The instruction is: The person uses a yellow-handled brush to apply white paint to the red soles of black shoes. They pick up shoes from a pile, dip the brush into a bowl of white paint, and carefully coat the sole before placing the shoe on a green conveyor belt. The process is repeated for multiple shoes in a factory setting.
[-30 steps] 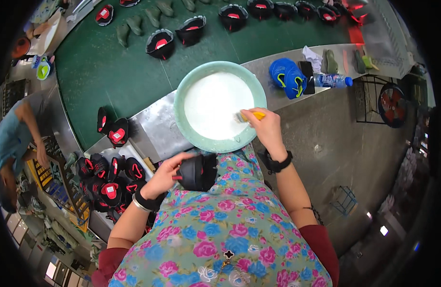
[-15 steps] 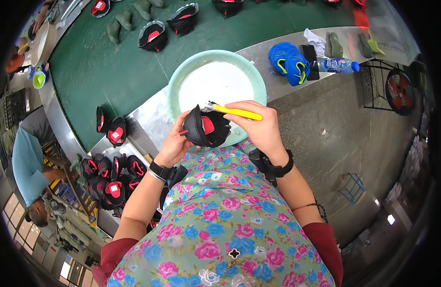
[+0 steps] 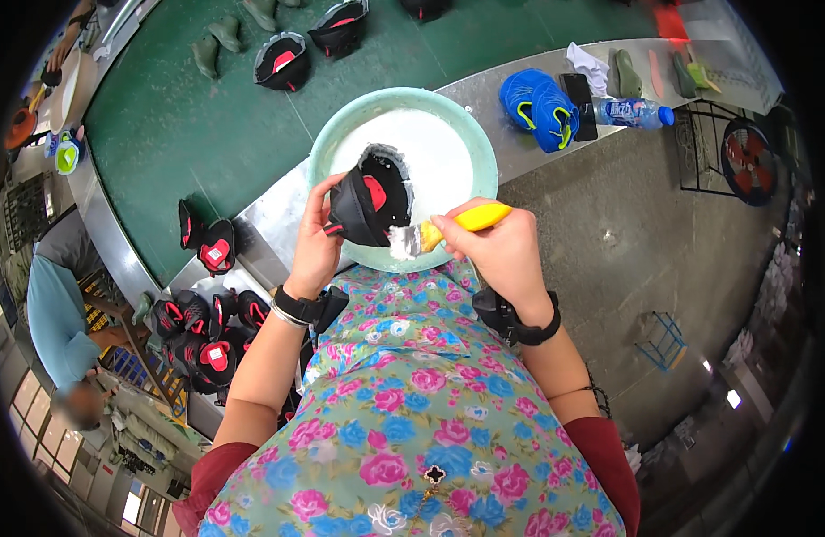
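Observation:
A black shoe upper (image 3: 357,208) with a red patch inside is gripped in my left hand (image 3: 318,243), held tilted over the basin. White paste coats the inner edge of its rim. My right hand (image 3: 502,249) is closed round the yellow handle of a paintbrush (image 3: 471,220). The brush's bristles, loaded with white, touch the upper's near edge. Beneath both hands sits a pale green basin (image 3: 327,143) holding white liquid (image 3: 439,152).
Several black uppers (image 3: 283,63) and green shoe lasts (image 3: 225,34) stand on the green table (image 3: 175,125). More uppers (image 3: 207,345) are heaped at left. Blue shoes (image 3: 540,109), a phone (image 3: 579,98) and a bottle (image 3: 632,114) lie right of the basin. A fan (image 3: 748,161) stands far right; a person (image 3: 55,313) is at left.
The upper has turned so its opening faces the basin, and its rim now shows white. The brush has swung from the upper's far side down to its near edge.

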`<state>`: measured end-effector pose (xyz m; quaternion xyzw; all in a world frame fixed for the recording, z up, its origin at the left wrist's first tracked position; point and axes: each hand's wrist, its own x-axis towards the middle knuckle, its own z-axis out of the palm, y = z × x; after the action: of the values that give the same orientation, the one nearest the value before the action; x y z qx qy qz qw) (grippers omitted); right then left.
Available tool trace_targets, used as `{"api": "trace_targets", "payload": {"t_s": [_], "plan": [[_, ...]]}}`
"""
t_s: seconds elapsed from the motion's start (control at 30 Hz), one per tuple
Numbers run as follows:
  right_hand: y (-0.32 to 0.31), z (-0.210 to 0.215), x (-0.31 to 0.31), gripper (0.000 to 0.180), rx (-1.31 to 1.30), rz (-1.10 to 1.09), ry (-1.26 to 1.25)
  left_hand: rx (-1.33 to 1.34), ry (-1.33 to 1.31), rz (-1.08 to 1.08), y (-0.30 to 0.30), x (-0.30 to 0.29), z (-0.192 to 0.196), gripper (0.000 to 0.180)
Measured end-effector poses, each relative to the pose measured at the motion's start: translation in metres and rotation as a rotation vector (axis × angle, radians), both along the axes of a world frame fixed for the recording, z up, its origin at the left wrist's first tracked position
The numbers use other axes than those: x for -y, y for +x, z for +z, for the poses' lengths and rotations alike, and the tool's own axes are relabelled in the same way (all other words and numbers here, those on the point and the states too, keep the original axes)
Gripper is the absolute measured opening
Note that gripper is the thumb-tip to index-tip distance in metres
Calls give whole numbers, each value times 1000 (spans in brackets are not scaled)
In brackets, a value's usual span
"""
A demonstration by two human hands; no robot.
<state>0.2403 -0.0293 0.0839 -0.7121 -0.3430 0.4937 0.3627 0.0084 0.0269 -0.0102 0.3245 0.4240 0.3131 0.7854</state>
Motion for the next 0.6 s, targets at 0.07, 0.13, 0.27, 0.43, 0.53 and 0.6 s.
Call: {"api": "trace_targets", "payload": {"t_s": [0.07, 0.13, 0.27, 0.43, 0.53, 0.6], "plan": [[9, -19, -3, 20, 96, -1, -53, 58, -101, 95, 2, -1, 3, 53], [19, -27, -8, 19, 195, 5, -43, 171, -200, 100, -6, -5, 0, 46], [24, -18, -13, 15, 176, 13, 131, 103, -735, 191, -11, -9, -3, 36], [-3, 28, -43, 18, -82, 379, 404, 165, -960, -4, 3, 4, 1, 48], [2, 8, -51, 16, -3, 279, 409, 276, -1029, -153, -1, 7, -1, 42], [12, -2, -43, 14, 75, 176, 225, 308, -929, -259, -7, 2, -6, 34]]}}
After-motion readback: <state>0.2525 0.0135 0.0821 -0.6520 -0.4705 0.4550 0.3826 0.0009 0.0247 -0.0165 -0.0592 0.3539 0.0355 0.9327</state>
